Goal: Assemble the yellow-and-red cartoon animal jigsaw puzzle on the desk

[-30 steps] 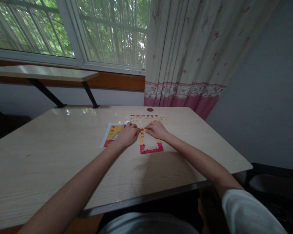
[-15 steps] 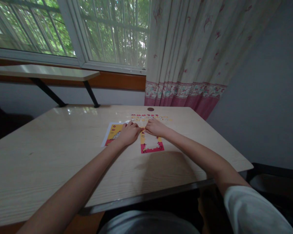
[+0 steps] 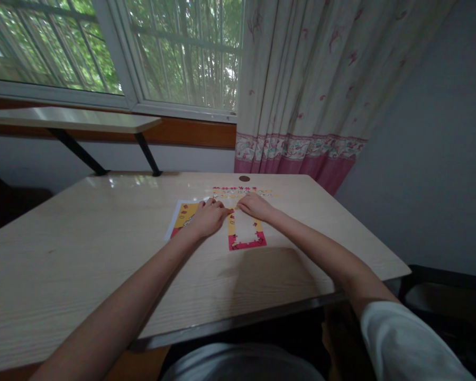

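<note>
A jigsaw border frame (image 3: 246, 243), red along its near edge and yellow at the sides with bare table inside, lies on the wooden desk (image 3: 83, 254). My left hand (image 3: 207, 217) rests with curled fingers at the frame's far left corner, partly over a yellow and white picture sheet (image 3: 181, 216). My right hand (image 3: 254, 206) lies knuckles up at the frame's far edge, fingertips close to those of the left hand. What the fingers pinch is too small to make out. Several loose puzzle pieces (image 3: 241, 191) lie in a row just beyond the hands.
A round cable hole (image 3: 244, 178) sits near the desk's far edge. Behind are a barred window (image 3: 174, 53), a narrow shelf on black brackets (image 3: 75, 120) and a floral curtain with a pink hem (image 3: 301, 106). A grey wall is to the right.
My right hand has slid slightly away from me along the frame's far edge, uncovering more of the frame's right side. The left hand has barely moved.
</note>
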